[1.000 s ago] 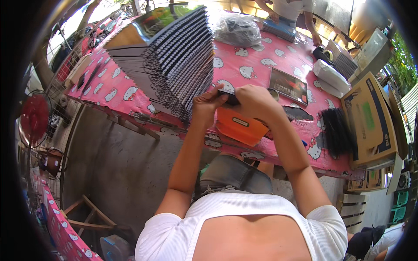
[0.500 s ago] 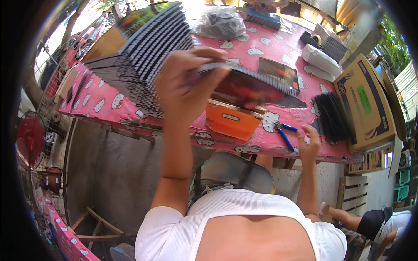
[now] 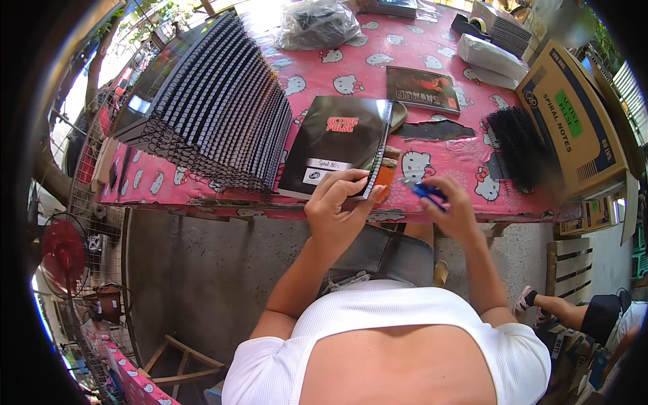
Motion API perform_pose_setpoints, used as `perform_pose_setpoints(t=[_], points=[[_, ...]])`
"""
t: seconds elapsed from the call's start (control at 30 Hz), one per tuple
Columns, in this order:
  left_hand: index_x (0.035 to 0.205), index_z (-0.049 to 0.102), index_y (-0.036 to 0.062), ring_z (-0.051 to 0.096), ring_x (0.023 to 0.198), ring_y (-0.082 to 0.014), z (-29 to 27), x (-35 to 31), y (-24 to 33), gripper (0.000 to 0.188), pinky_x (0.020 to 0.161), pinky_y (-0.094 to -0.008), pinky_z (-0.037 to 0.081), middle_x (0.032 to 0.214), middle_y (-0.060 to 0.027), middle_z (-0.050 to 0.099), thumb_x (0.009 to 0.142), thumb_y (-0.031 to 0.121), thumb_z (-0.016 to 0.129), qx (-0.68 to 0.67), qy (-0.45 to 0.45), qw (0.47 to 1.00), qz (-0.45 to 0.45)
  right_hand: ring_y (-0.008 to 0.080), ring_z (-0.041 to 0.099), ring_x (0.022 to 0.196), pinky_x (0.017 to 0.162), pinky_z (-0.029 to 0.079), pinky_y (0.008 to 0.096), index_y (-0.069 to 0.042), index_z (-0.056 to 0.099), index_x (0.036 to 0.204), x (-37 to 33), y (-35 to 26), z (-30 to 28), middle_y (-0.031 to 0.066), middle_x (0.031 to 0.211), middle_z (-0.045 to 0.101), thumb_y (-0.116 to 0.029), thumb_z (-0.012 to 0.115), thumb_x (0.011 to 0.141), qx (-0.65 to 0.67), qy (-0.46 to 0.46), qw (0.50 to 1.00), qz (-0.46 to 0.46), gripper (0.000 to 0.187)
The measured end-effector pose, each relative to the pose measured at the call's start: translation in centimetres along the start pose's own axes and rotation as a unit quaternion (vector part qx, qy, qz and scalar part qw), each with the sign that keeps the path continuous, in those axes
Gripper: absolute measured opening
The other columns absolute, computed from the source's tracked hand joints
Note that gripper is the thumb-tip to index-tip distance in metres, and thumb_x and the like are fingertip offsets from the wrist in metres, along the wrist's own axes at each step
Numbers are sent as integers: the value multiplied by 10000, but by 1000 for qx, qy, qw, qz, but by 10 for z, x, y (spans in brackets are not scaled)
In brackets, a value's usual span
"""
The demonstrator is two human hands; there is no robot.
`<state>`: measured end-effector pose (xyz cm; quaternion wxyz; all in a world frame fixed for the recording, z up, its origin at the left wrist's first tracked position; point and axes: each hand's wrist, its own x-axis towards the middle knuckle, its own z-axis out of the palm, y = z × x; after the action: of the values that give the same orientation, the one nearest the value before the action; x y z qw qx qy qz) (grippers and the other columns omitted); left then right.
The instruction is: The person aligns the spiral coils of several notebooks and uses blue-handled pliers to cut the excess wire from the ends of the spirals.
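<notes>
A black-covered spiral notebook with red lettering lies before me, its coil along the right edge. My left hand is closed on its lower corner near the coil's end. In my right hand are blue-handled cutting pliers, jaws pointing left toward the notebook's coil but apart from it. The fingers are wrapped round the handles and slightly blurred. An orange box is mostly hidden behind the notebook.
Left stands a tall stack of spiral notebooks. Another notebook lies farther back. Black coils lie beside a cardboard box at the right. A plastic-wrapped bundle and a white packet sit at the back. A person's leg shows lower right.
My left hand has brought the blurred notebook down and set it flat, cover up. My right hand has picked the pliers up off the table and moved them left toward the coil.
</notes>
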<state>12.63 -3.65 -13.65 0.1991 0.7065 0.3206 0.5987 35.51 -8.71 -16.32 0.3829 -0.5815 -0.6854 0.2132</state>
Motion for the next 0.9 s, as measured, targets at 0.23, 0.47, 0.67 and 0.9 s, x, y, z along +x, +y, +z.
perform_pose_setpoints(t=[0.23,0.47,0.67,0.9], points=[[733,586,2,653,779,-190,3,2,3,228,624,-268,525,870,-129,672,656,-3,800,40,-8,998,39,297,590,932,791,481,352,-26,568,1127,-9,-71,3,156,1034,597,-146,692,773,35,88,990,-101,393],[775,632,1,663,802,-226,4,-3,-1,219,689,-302,534,891,-124,681,615,-70,764,38,-23,997,60,220,636,828,701,500,274,5,566,1108,-9,-40,9,130,974,644,-200,628,865,490,-178,830,200,324],[786,645,0,659,821,-235,-4,-2,-1,215,710,-317,536,876,-111,680,617,-60,762,96,-49,989,104,173,633,849,720,502,279,7,576,1123,-8,-23,-4,134,972,654,-200,618,873,333,-118,920,170,328],[777,644,29,581,745,-214,-4,12,11,251,631,-316,487,830,-61,629,578,25,796,76,-41,993,84,367,402,1230,1006,349,442,-72,587,1166,28,-7,-39,150,1304,481,-213,774,625,-301,76,942,-128,590]])
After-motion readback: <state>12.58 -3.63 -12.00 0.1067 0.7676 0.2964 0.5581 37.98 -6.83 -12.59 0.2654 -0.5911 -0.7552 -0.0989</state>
